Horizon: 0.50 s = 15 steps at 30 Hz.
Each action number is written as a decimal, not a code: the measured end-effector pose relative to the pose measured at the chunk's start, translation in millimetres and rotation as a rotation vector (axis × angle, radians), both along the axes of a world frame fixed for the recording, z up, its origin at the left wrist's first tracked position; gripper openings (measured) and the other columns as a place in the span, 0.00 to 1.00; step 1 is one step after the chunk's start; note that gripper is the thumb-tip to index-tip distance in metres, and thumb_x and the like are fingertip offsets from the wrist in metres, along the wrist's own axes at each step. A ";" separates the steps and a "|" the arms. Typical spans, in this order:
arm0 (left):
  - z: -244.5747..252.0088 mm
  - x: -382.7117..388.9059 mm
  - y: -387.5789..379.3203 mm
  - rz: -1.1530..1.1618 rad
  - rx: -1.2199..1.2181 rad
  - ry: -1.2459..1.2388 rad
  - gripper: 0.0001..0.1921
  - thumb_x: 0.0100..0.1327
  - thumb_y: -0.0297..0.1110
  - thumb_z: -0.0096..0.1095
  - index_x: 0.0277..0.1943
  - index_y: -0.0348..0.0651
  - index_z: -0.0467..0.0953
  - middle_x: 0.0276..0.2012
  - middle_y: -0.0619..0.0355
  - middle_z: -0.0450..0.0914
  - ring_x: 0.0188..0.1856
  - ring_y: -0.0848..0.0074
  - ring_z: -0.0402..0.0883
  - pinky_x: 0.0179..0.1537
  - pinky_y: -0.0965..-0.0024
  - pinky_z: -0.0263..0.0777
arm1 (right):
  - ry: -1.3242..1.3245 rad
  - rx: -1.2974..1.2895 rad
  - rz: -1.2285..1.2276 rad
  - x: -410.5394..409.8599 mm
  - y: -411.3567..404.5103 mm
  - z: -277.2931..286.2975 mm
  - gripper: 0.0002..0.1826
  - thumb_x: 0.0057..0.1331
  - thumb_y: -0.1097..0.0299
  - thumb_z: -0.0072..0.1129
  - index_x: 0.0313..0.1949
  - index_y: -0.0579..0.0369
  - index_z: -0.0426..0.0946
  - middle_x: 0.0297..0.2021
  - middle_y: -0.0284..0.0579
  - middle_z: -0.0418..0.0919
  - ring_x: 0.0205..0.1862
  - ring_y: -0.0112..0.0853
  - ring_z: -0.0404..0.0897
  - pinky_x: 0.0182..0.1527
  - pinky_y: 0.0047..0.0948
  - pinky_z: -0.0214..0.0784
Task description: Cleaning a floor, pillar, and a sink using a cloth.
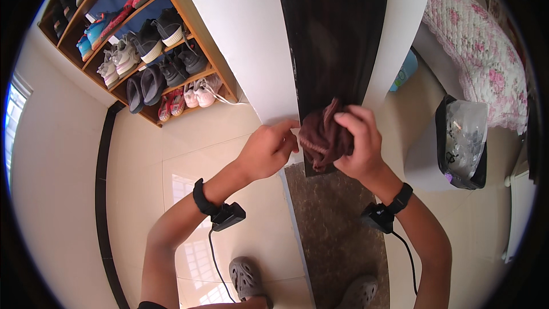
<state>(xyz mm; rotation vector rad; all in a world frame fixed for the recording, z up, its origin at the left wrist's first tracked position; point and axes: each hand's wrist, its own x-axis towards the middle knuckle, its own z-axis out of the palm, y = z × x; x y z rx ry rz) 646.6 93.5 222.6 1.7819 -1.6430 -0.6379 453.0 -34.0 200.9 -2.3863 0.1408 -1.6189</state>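
My right hand (361, 143) grips a crumpled dark brown cloth (326, 137), with its fingers curled over the right side of the bundle. The cloth lies against the lower part of a dark, glossy wood panel (332, 38) on the end of a white wall. On the left, my left hand (270, 150) has its index finger stretched towards the panel's left edge, close to the cloth. Its other fingers are loosely bent, and nothing shows in them. Whether that fingertip touches the panel or the cloth, I cannot tell.
A wooden shoe rack (199, 25) with several pairs of shoes stands at upper left. To the right is a lined waste bin (441, 154) beside a sofa with a floral quilted cover (489, 60). A brown stone threshold (330, 219) crosses the tiled floor (223, 150). Cables hang from both wrist devices.
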 end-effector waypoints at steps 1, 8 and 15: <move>-0.8 1.1 -1.4 -0.036 -0.093 0.056 0.14 0.63 0.18 0.49 0.50 0.33 0.75 0.30 0.52 0.84 0.33 0.67 0.83 0.38 0.70 0.75 | -0.089 0.006 -0.022 2.4 -4.9 11.3 0.32 0.49 0.78 0.71 0.55 0.58 0.72 0.48 0.56 0.73 0.44 0.48 0.79 0.44 0.38 0.77; 11.5 -9.5 -12.7 0.049 -0.031 0.047 0.12 0.74 0.32 0.51 0.39 0.32 0.78 0.26 0.55 0.84 0.26 0.79 0.80 0.30 0.73 0.71 | -0.142 -0.086 -0.096 -2.5 -30.3 17.7 0.38 0.48 0.70 0.79 0.56 0.56 0.67 0.45 0.51 0.72 0.42 0.45 0.78 0.40 0.38 0.76; 2.3 -18.2 -13.1 0.076 -0.250 -0.202 0.21 0.74 0.38 0.58 0.25 0.34 0.78 0.17 0.55 0.80 0.15 0.79 0.71 0.19 0.72 0.62 | 0.303 0.116 -0.158 -42.2 -17.1 -98.1 0.38 0.47 0.69 0.76 0.56 0.51 0.65 0.44 0.51 0.68 0.36 0.50 0.78 0.34 0.43 0.75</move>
